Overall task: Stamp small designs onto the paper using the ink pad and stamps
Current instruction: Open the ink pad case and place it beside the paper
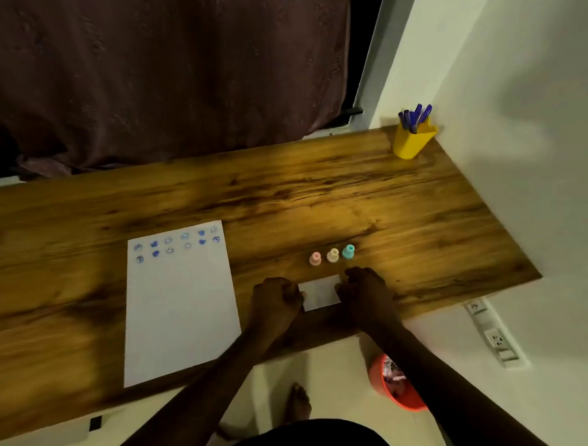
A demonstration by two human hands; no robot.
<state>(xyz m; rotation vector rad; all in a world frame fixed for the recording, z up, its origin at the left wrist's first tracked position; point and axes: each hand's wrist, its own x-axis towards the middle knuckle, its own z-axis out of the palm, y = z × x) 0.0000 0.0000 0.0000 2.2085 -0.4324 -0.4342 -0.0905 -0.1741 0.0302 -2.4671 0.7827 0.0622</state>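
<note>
A white sheet of paper [180, 305] lies on the wooden desk [318, 201], with two rows of small blue stamped designs along its far edge. To its right a small white ink pad case [320, 291] rests near the desk's front edge, its lid closed as far as I can tell. My left hand [275, 299] grips its left end and my right hand [364, 287] grips its right end. Just beyond the case stand three small stamps in a row: pink [315, 258], cream [333, 255] and teal [348, 251].
A yellow holder [412, 143] with several blue pens stands at the desk's far right corner, against the white wall. A dark curtain hangs behind the desk. Below the front edge are a red bin [394, 383] on the floor and wall sockets [496, 340].
</note>
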